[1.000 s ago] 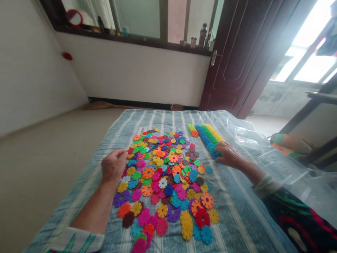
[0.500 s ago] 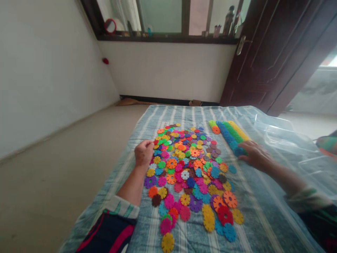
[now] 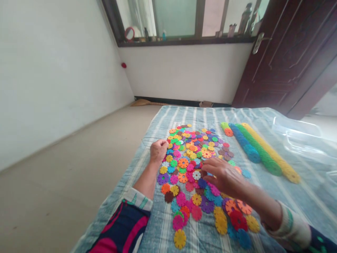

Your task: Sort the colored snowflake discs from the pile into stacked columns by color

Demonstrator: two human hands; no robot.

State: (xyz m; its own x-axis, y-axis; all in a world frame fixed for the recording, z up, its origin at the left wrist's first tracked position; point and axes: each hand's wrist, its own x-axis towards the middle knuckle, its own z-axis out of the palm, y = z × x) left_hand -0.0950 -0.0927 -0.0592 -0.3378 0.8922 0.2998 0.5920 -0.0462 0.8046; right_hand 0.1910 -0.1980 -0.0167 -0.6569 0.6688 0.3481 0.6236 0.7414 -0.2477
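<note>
At right, clear plastic boxes (image 3: 306, 144) are sitting, contents unclear. Upper right, a pinkish cup (image 3: 231, 32) is holding slender items (image 3: 232, 26). Colourful discs (image 3: 183, 162) are lying lower centre; at their left edge the left hand (image 3: 158, 151) is pressing its fingertips together; over them the right hand (image 3: 223, 175) is hovering, thumb and fingers apart.

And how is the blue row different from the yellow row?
The yellow row is longer than the blue row. The yellow row looks plain yellow, while the blue row goes lighter toward its near end. The blue row lies left of the green row; the yellow row, right of it. Both are overlapping discs on the striped cloth.
</note>
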